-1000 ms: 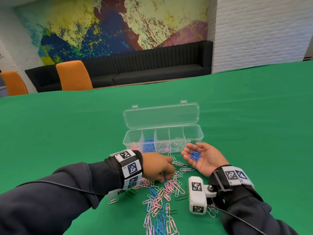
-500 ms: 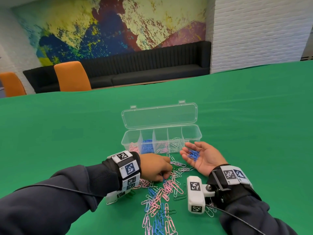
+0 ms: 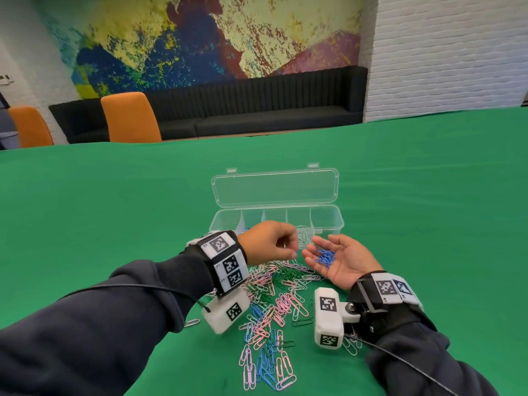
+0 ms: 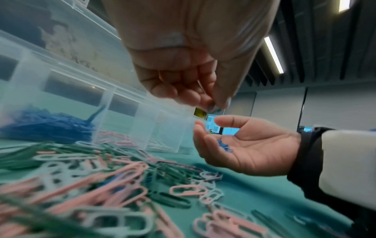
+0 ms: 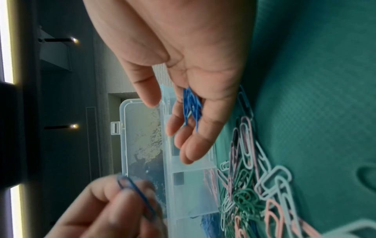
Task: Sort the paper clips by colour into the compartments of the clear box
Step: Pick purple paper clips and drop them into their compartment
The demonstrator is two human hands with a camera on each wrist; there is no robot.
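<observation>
One blue paper clip (image 5: pixel 138 199) is pinched between the thumb and fingertips of the left hand (image 3: pixel 268 244), and it is held up in the air just beside the right hand (image 3: pixel 340 261). The right hand is kept flat and relaxed, palm up, like a little dish, and a small bunch of blue clips (image 3: pixel 324 257) is carried on it. The step in hand seems to be the gathering of blue clips: the pinched clip is most likely meant to be dropped onto the bunch in the right palm. For that, the clip needs to be brought over the middle of the palm and let go gently, so that nothing is bumped off.

After that, the bunch will probably need to be tipped into the clear box (image 3: pixel 328 221), which stands open just beyond both hands, with its lid (image 3: pixel 274 187) thrown back. Blue clips are already stored in the compartment (image 4: pixel 46 127) beyond the left hand.

The pinched clip is held slanted, with its long side running from the left fingertips back toward the left palm. The clips in the right palm are laid mostly along the fingers.

A big mixed pile of pink, green, white and blue clips (image 3: pixel 274 304) is spread on the green table (image 3: pixel 114 210) below and between the hands, so much sorting is left.
</observation>
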